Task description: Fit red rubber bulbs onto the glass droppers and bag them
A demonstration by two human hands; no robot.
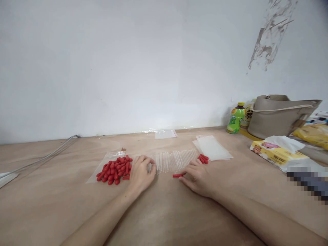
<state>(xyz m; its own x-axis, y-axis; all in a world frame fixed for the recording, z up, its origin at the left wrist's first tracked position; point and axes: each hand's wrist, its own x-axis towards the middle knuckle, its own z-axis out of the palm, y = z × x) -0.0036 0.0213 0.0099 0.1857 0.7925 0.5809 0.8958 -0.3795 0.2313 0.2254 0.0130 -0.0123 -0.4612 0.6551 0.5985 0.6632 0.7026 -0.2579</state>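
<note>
Where the brown tabletop (51, 208) started at far left, a grey cable (55, 152) ran back toward the wall (128, 68). Next came the red bulb pile (115, 169), lying on a clear bag (98, 169), with one loose red piece (125, 178) at its right edge, just beside your left hand (142, 172). That hand was palm down, fingers curled at the left end of the clear tube row (174, 160); can't tell if it gripped a tube. Behind the row, near the wall, lay a flat bag (165, 134). Your right hand (198, 177) sat at the row's near right side, thumb and fingers pinching a red bulb (177, 175), its end pointing left. Just beyond that hand: a small red cluster (203, 159), touching or close to the translucent bag stack (214, 148). Farther right you had a green bottle (233, 120), tissue box (279, 152) and taupe handbag (275, 118).
</note>
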